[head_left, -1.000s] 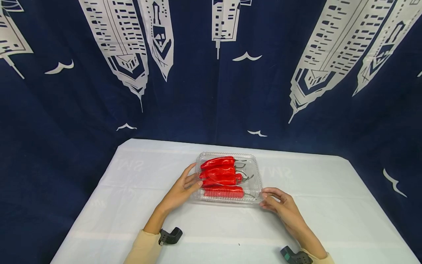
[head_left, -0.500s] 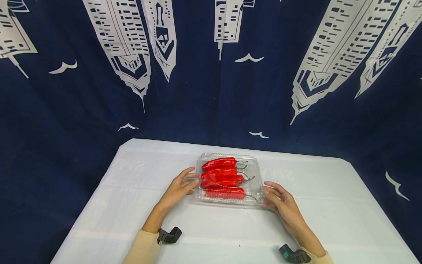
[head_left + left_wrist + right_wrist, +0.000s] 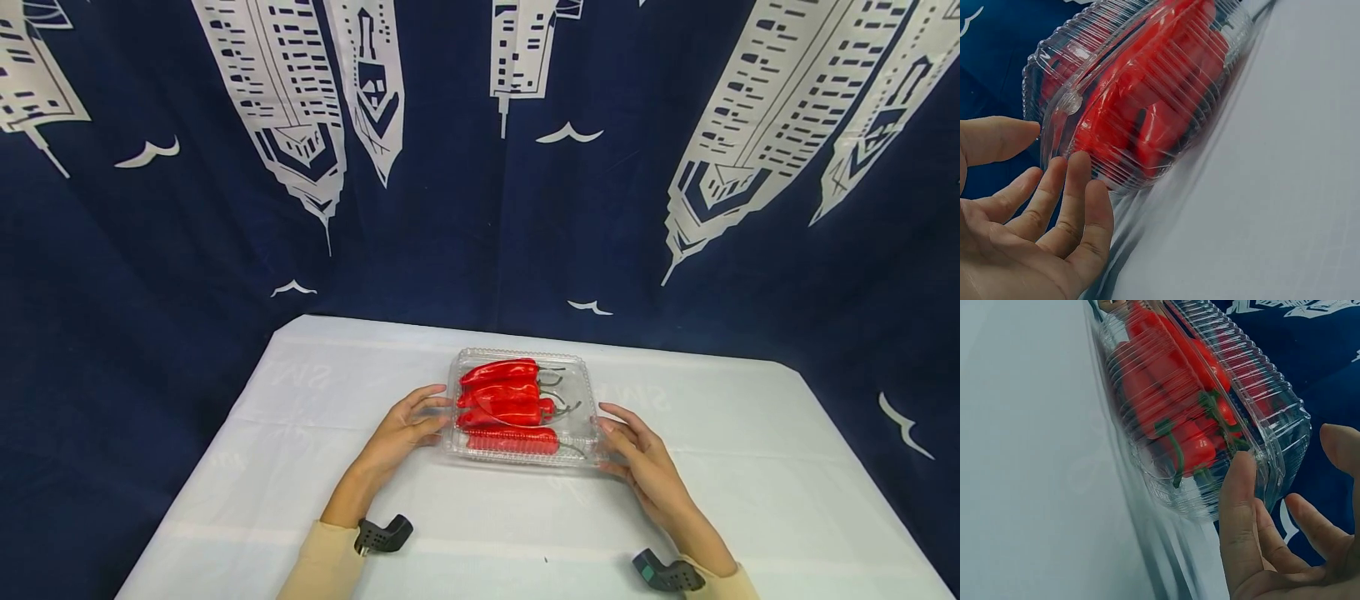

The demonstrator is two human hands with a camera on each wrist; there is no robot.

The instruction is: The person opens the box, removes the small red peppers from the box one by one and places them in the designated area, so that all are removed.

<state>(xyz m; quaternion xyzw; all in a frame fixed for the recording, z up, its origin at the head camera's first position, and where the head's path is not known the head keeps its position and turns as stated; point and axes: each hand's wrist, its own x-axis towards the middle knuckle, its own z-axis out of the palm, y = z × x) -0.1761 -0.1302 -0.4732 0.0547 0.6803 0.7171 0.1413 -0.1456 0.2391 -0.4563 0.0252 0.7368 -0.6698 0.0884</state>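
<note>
A clear plastic clamshell container (image 3: 579, 380) lies on the table, its lid down. Several red peppers (image 3: 504, 392) with green stems lie side by side in it, stems to the right. My left hand (image 3: 396, 435) is at the container's left end; in the left wrist view its spread, slightly bent fingers (image 3: 1066, 209) reach up to the ribbed plastic, with the thumb near the rim. At the opposite end is my right hand (image 3: 647, 457), fingers (image 3: 1239, 512) loosely extended beside the plastic. Whether fingertips touch the container is hard to tell.
The white-covered table (image 3: 480, 533) spreads around the container. Behind it hangs a dark blue cloth (image 3: 450, 242) printed with white buildings and birds. A black wrist device (image 3: 386, 533) is on the left forearm, another device (image 3: 666, 573) on the right.
My left hand has drawn off the container's left edge, its thumb no longer over the rim. The right hand's fingers have spread and loosened at the right corner. The container stays put.
</note>
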